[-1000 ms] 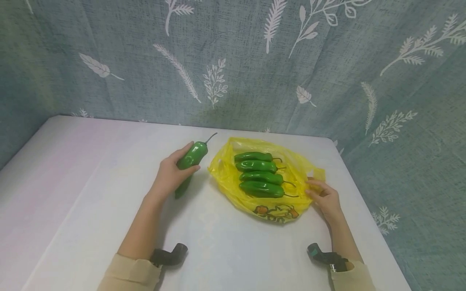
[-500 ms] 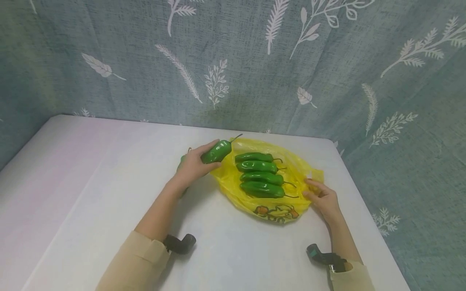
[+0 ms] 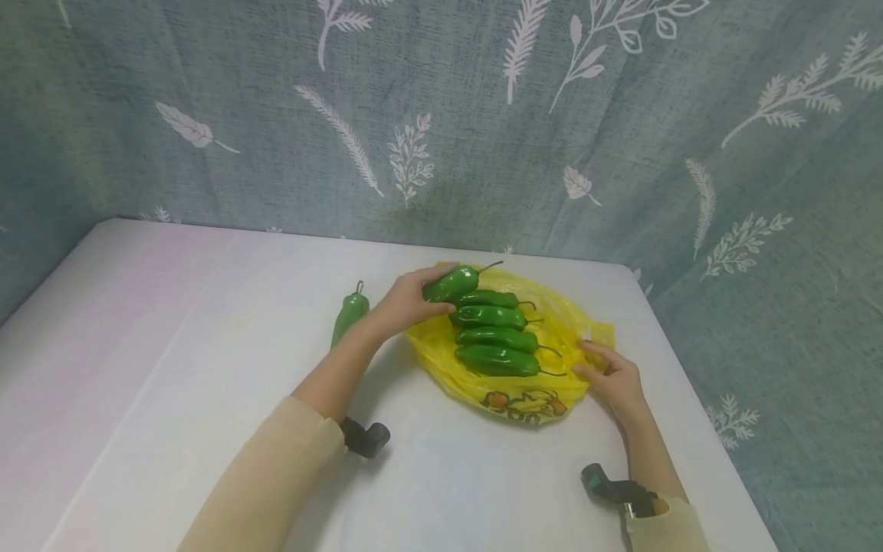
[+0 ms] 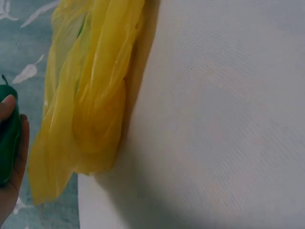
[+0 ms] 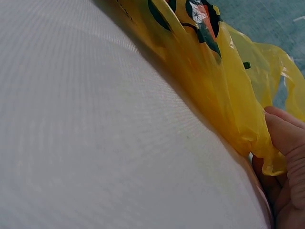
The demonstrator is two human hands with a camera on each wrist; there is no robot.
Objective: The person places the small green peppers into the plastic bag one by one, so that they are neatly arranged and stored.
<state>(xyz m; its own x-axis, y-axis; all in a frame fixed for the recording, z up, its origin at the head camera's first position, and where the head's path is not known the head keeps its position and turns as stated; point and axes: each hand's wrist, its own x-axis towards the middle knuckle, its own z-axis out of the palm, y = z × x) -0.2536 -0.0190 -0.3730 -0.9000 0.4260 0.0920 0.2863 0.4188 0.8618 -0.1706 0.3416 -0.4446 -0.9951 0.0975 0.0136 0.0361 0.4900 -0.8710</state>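
Note:
My left hand [image 3: 407,303] grips a green pepper [image 3: 451,284] over the far left side of the yellow plastic bag [image 3: 441,345]. In the left wrist view, thumb and fingers wrap that pepper [image 4: 7,138] at the left edge, beside the bag [image 4: 100,109]. Several more green peppers [image 3: 498,360] lie in a column inside the bag, stems to the right. At the bag's right edge my right hand [image 3: 617,383] pinches the plastic; the right wrist view shows its thumb [image 5: 283,131] against the yellow film [image 5: 228,105].
Another green pepper [image 3: 350,310] lies on the white table [image 3: 172,368] left of the bag, partly behind my left forearm. A grey-green curtain [image 3: 276,115] with white leaf prints hangs along the table's back and right side.
My left hand has carried its pepper rightward from the table to over the bag. The pepper left behind on the table has come into view. My right hand stays nearly still.

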